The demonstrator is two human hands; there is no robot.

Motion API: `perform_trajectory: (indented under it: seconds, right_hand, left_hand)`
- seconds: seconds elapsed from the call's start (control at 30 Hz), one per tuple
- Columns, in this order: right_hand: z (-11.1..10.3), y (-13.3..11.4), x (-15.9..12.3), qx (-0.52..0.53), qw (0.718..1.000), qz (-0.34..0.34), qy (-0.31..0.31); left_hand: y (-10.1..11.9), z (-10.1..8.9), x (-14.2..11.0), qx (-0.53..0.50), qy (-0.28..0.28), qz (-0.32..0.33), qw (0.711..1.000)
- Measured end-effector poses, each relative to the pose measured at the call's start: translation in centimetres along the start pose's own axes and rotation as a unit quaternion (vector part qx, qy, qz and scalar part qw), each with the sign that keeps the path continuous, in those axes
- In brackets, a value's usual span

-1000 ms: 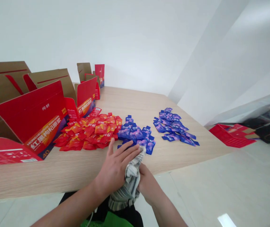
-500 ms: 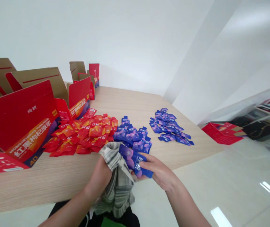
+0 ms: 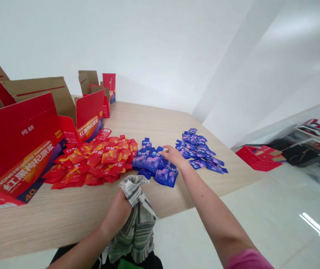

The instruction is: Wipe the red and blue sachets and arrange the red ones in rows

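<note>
My left hand (image 3: pixel 118 213) is closed on a bunched striped cloth (image 3: pixel 136 220) at the near table edge. My right hand (image 3: pixel 172 155) reaches forward over the middle pile of blue sachets (image 3: pixel 154 163); its fingers rest on the pile's far side, curled, and I cannot see whether they hold a sachet. A heap of red sachets (image 3: pixel 92 160) lies to the left of that pile. A second pile of blue sachets (image 3: pixel 200 150) lies to the right, just beyond my right hand.
Open red cartons (image 3: pixel 22 145) and brown cardboard flaps stand along the left of the wooden table (image 3: pixel 64 209). More cartons (image 3: pixel 98 87) stand at the far end. Beyond the table's right edge a red box (image 3: pixel 257 157) lies on the glossy floor.
My right hand held blue sachets near the cloth half a second ago; now it has stretched forward onto the middle blue pile. My left hand keeps the cloth at the edge.
</note>
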State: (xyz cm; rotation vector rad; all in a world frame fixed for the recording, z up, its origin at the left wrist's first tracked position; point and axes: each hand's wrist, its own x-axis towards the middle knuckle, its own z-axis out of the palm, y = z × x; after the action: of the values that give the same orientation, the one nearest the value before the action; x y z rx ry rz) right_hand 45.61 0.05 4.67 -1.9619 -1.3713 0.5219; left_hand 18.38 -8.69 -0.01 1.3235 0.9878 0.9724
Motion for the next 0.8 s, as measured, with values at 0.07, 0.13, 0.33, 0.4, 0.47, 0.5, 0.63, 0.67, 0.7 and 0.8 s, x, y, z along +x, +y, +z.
perform_trajectory:
  seconds: [0.07, 0.13, 0.33, 0.4, 0.47, 0.5, 0.63, 0.67, 0.7, 0.8]
  right_hand:
    - [0.4, 0.8, 0.5, -0.054, 0.998, -0.007, 0.028]
    - [-0.1, 2.3, -0.1, -0.102, 0.993, -0.007, 0.057]
    - [-3.6, 8.8, -4.2, -0.241, 0.961, 0.023, 0.133]
    - [-4.2, 10.8, -5.2, -0.282, 0.949, 0.028, 0.136]
    - [-4.4, 12.3, -6.0, -0.315, 0.940, 0.033, 0.125]
    - [-4.6, 13.0, -6.3, -0.330, 0.936, 0.036, 0.117]
    - [-5.4, 14.3, -7.1, -0.372, 0.923, 0.033, 0.091]
    - [-5.7, 14.4, -7.3, -0.378, 0.921, 0.024, 0.087]
    - [-5.9, 14.5, -7.5, -0.381, 0.921, 0.011, 0.082]
    - [-6.0, 14.4, -8.6, -0.386, 0.920, -0.032, 0.064]
  left_hand:
    - [-0.8, -0.7, 0.6, 0.008, 0.019, 0.011, 1.000]
    - [-1.9, -1.4, 0.9, 0.015, 0.041, 0.017, 0.999]
    - [-3.9, -2.3, 1.1, 0.030, 0.064, 0.005, 0.998]
    - [-3.9, -2.2, 1.1, 0.034, 0.054, 0.005, 0.998]
    - [-3.9, -2.2, 1.2, 0.043, 0.046, 0.003, 0.998]
    - [-3.9, -2.2, 1.2, 0.049, 0.047, 0.001, 0.998]
    - [-3.9, -2.4, 1.2, 0.060, 0.040, 0.001, 0.997]
    - [-3.9, -2.5, 1.2, 0.060, 0.036, 0.003, 0.998]
    - [-3.9, -2.6, 1.1, 0.062, 0.032, 0.005, 0.998]
    - [-4.0, -2.6, 1.0, 0.066, 0.035, 0.011, 0.997]
